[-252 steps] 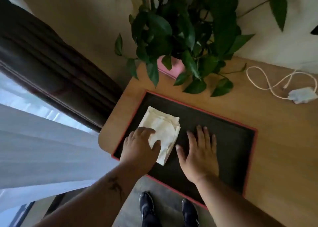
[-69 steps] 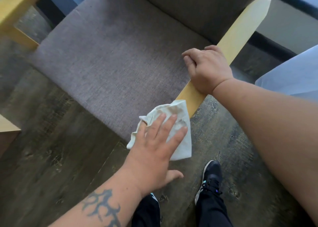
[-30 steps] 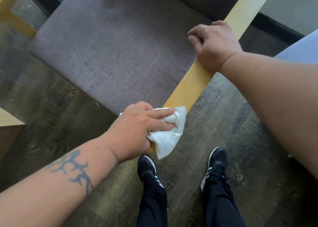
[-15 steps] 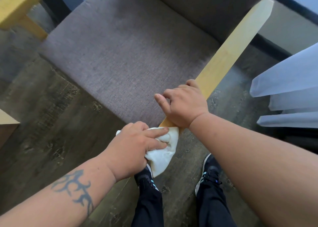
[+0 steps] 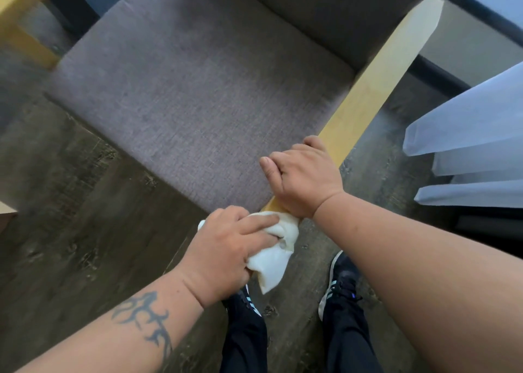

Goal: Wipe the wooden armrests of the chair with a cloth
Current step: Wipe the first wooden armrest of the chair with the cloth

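Note:
A grey upholstered chair stands below me with light wooden armrests. The right armrest runs diagonally from upper right down to its near end. My left hand grips a white cloth bunched over that near end, which it hides. My right hand lies curled over the same armrest just above the cloth, fingers wrapped over its inner edge. The other armrest shows at the top left corner.
Dark wood-plank floor surrounds the chair. My two feet in dark shoes stand right by the armrest's end. Sheer white curtain folds hang at the right, with a dark baseboard and wall behind the chair.
Over the last second my right hand slid down the armrest to sit just above the cloth. My left hand has kept the cloth at the armrest's near end.

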